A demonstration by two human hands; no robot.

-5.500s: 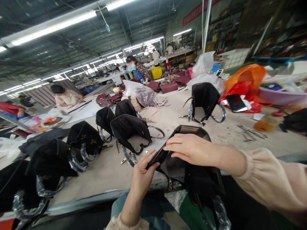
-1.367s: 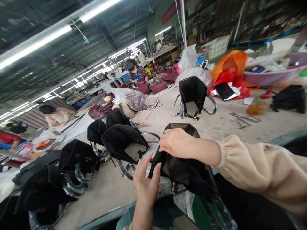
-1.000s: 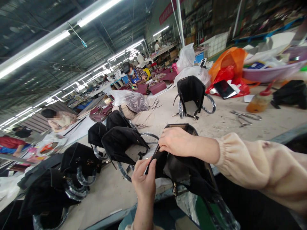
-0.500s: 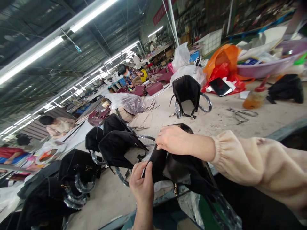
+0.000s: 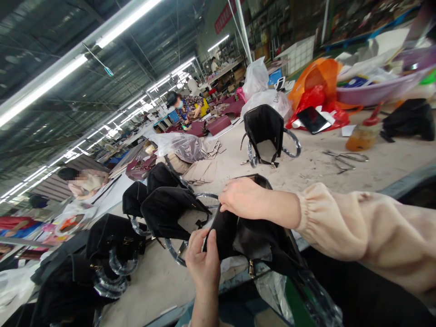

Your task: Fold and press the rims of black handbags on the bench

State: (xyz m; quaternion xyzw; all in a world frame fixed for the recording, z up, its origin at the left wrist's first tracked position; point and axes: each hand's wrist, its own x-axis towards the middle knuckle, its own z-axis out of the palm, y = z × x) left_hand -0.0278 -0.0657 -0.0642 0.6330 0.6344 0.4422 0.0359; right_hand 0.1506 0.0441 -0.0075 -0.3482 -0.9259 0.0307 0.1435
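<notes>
A black handbag (image 5: 259,236) lies at the table's near edge with its mouth open toward me. My right hand (image 5: 243,198) rests on the bag's upper rim, fingers curled over and into the opening. My left hand (image 5: 203,260) pinches the bag's left side edge between thumb and fingers. The bag's plastic-wrapped handle (image 5: 306,290) hangs down off the table edge below my right sleeve.
Several more black handbags (image 5: 170,206) with wrapped handles stand to the left, and another black handbag (image 5: 264,131) further back. Scissors (image 5: 345,158), an orange bottle (image 5: 363,136), a phone (image 5: 312,120) on red plastic bags and a basin (image 5: 374,91) lie at right. Other people work at tables behind.
My left hand slid from lying flat against the bag's left side to pinching its edge. The view has tilted and shifted slightly; my right hand stays on the rim.
</notes>
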